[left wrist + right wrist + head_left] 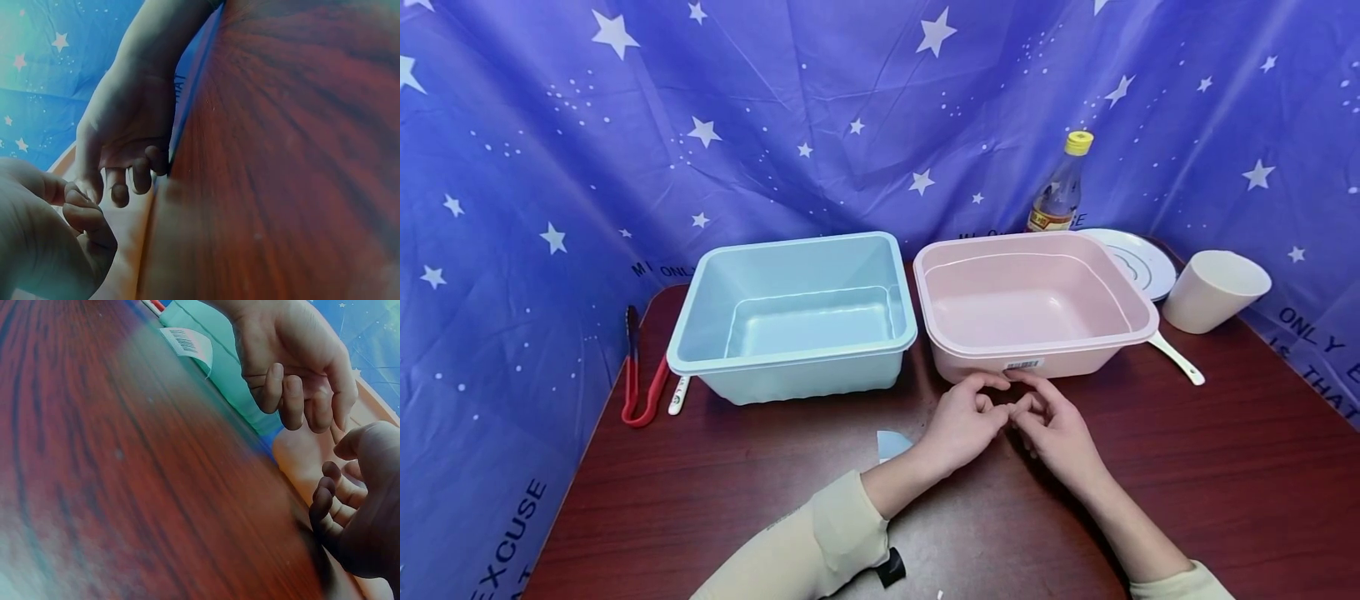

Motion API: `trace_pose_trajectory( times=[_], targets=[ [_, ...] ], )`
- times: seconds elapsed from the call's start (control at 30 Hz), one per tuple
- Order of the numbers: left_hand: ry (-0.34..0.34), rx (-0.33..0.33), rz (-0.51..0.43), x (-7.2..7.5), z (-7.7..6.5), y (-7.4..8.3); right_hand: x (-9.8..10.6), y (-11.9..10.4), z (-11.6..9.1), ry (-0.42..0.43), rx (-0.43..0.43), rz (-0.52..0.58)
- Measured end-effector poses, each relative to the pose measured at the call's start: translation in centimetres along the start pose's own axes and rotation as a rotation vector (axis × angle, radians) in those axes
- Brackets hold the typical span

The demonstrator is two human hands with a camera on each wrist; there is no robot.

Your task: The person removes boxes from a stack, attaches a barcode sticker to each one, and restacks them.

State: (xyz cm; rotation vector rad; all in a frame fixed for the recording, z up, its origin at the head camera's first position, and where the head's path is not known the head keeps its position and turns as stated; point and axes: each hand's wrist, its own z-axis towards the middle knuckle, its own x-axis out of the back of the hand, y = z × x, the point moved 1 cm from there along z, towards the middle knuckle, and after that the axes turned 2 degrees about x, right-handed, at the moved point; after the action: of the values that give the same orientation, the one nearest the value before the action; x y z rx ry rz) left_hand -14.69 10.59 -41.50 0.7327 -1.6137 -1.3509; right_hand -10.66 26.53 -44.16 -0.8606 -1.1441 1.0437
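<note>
In the head view, both hands meet in front of the pink basin (1045, 342), just below a barcode label (1024, 364) on its front wall. My left hand (964, 423) has bent fingers, its thumb tip close to the other thumb. Mirroring it, my right hand (1060, 433) has its index fingertip near the label's lower edge. Both wrist views show the fingertips of the left hand (290, 369) and right hand (128, 125) almost touching. Whether they pinch anything thin cannot be made out. A curled barcode label (187, 345) stands on the table near the left forearm.
A light blue basin (790, 358) stands left, beside red tongs (638, 417) and a white handle tip (678, 396). Right and behind are a yellow-capped bottle (1056, 192), a white plate (1150, 262), a white cup (1213, 292) and a white spoon handle (1176, 358). A black scrap (892, 568) lies near the left sleeve.
</note>
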Motion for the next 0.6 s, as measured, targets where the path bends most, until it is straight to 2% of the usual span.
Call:
trace_pose_trajectory(
  times=[0.2, 0.47, 0.6],
  targets=[
    [-0.029, -0.008, 0.006, 0.9, -0.3, 0.4, 0.0, -0.1, 0.0, 0.011, -0.031, 0.041],
    [-0.164, -0.024, 0.087, 3.0, -0.9, 0.4, -0.3, -0.3, 0.0, 0.007, -0.040, 0.038],
    [-0.193, -0.035, 0.109, 4.1, -1.6, 0.1, -0.3, -0.4, -0.1, 0.014, -0.035, 0.013]
  ],
)
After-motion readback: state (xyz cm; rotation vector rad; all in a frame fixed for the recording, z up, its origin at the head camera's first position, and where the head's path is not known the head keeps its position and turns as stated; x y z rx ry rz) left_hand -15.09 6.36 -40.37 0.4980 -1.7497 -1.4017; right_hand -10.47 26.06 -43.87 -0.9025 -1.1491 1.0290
